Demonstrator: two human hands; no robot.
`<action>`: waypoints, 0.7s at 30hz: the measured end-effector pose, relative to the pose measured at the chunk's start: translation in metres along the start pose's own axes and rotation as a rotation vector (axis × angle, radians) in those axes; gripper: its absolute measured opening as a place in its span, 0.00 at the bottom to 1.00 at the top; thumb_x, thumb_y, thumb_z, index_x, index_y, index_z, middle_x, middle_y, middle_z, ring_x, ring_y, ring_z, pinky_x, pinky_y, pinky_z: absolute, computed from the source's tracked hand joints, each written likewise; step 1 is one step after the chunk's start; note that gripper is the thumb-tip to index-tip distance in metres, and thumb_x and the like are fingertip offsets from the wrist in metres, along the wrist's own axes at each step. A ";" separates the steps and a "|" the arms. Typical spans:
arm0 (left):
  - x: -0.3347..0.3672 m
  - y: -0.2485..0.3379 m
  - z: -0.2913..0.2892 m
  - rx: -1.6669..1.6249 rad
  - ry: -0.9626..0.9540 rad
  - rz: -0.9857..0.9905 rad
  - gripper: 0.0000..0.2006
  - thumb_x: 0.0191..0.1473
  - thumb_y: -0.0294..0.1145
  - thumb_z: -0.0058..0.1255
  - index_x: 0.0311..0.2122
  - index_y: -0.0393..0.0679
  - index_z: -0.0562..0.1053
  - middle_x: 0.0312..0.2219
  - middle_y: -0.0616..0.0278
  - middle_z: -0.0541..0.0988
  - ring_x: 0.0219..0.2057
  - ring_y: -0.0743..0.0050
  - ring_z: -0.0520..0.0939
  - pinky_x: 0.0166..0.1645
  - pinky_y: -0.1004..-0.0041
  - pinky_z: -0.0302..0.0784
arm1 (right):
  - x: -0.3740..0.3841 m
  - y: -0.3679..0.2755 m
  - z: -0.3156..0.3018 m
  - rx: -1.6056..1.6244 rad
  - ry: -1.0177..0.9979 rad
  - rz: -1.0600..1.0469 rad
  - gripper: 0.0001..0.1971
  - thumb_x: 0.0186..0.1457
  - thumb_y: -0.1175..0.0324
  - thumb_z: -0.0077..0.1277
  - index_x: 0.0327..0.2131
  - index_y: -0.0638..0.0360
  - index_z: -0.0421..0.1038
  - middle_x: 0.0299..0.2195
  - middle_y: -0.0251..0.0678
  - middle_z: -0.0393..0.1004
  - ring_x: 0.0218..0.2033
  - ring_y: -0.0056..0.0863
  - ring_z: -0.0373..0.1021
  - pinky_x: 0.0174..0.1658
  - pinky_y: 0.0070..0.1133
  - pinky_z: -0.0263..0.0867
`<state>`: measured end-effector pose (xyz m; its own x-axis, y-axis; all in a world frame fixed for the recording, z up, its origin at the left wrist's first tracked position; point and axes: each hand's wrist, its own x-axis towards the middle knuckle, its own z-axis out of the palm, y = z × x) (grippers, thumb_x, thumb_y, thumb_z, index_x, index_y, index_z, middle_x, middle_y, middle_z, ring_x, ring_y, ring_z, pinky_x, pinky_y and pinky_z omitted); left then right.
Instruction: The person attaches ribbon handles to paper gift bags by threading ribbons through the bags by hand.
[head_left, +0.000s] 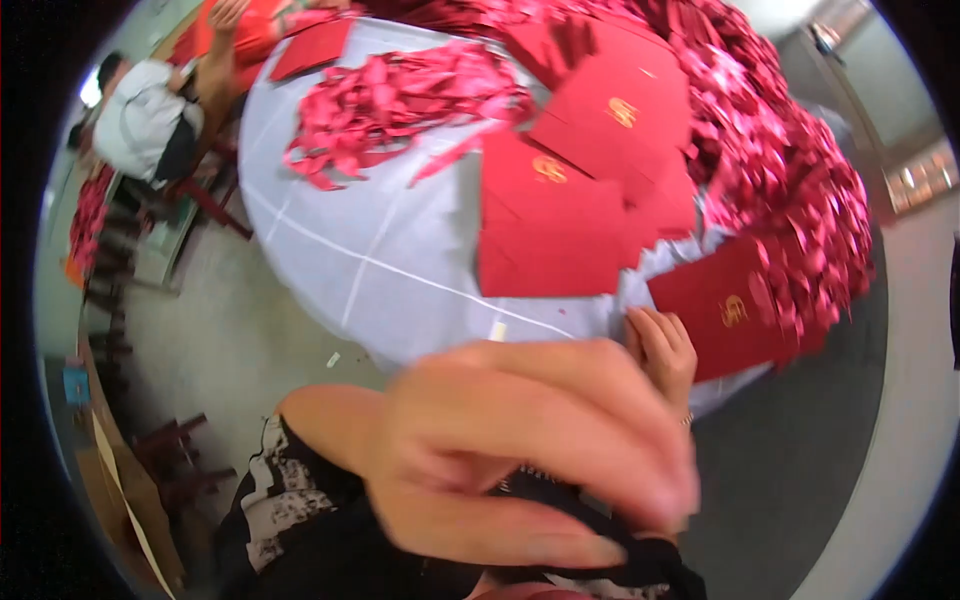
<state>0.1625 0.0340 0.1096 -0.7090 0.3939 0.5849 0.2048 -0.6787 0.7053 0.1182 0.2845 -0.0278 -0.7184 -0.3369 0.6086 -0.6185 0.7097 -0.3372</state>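
Observation:
Close to the camera, large and blurred, my left hand (530,440) is raised above my lap with its fingers bent. A gap with dark cloth behind it shows between thumb and fingertips, and I see nothing held. Farther off, my right hand (664,352) is at the left edge of a flat red paper bag (708,315) with a gold emblem. Its fingers are bent together against that edge; the thumb is hidden. More flat red bags (550,245) lie overlapping beside it on the round table (320,270), which has a pale cover.
A heap of shiny red ribbons (790,190) fills the table's right side. Loose pink-red ribbon strips (400,100) lie at the back left. A person in white (150,120) sits at the far left, near wooden stools (180,455). An orange-clad person (250,40) is beyond the table.

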 end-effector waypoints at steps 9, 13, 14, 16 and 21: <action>-0.011 0.011 0.008 -0.126 0.118 0.167 0.27 0.67 0.52 0.44 0.47 0.33 0.79 0.38 0.40 0.82 0.36 0.52 0.83 0.51 0.57 0.72 | -0.002 -0.001 -0.005 -0.018 -0.014 0.082 0.06 0.54 0.80 0.55 0.37 0.66 0.76 0.34 0.45 0.78 0.34 0.41 0.74 0.38 0.30 0.71; -0.018 0.015 0.002 -0.202 0.127 0.163 0.27 0.67 0.52 0.44 0.47 0.32 0.78 0.39 0.39 0.81 0.37 0.51 0.83 0.52 0.56 0.71 | 0.002 0.001 -0.005 -0.029 -0.024 0.090 0.06 0.55 0.79 0.55 0.37 0.66 0.76 0.35 0.45 0.77 0.36 0.42 0.75 0.40 0.30 0.72; -0.024 0.015 0.003 -0.211 0.144 0.163 0.27 0.66 0.52 0.44 0.48 0.32 0.78 0.39 0.39 0.81 0.37 0.50 0.82 0.52 0.56 0.71 | 0.001 0.000 0.000 -0.027 -0.036 0.093 0.06 0.55 0.79 0.55 0.37 0.66 0.76 0.35 0.45 0.77 0.36 0.42 0.75 0.40 0.30 0.72; -0.035 0.016 0.010 -0.235 0.150 0.170 0.28 0.66 0.52 0.44 0.48 0.32 0.78 0.39 0.38 0.81 0.38 0.50 0.82 0.53 0.55 0.70 | 0.002 0.002 0.001 -0.019 -0.025 0.099 0.06 0.55 0.79 0.55 0.37 0.66 0.76 0.35 0.45 0.77 0.36 0.42 0.75 0.41 0.30 0.72; -0.053 0.020 0.029 -0.260 0.171 0.193 0.28 0.66 0.53 0.44 0.48 0.32 0.78 0.40 0.37 0.80 0.40 0.48 0.82 0.54 0.54 0.68 | -0.001 0.000 0.002 -0.003 -0.029 0.127 0.05 0.55 0.79 0.55 0.37 0.66 0.75 0.35 0.44 0.77 0.36 0.41 0.75 0.41 0.29 0.72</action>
<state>0.2241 0.0171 0.1043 -0.7813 0.1490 0.6061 0.1826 -0.8740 0.4503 0.1180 0.2842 -0.0297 -0.7998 -0.2617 0.5402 -0.5211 0.7494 -0.4085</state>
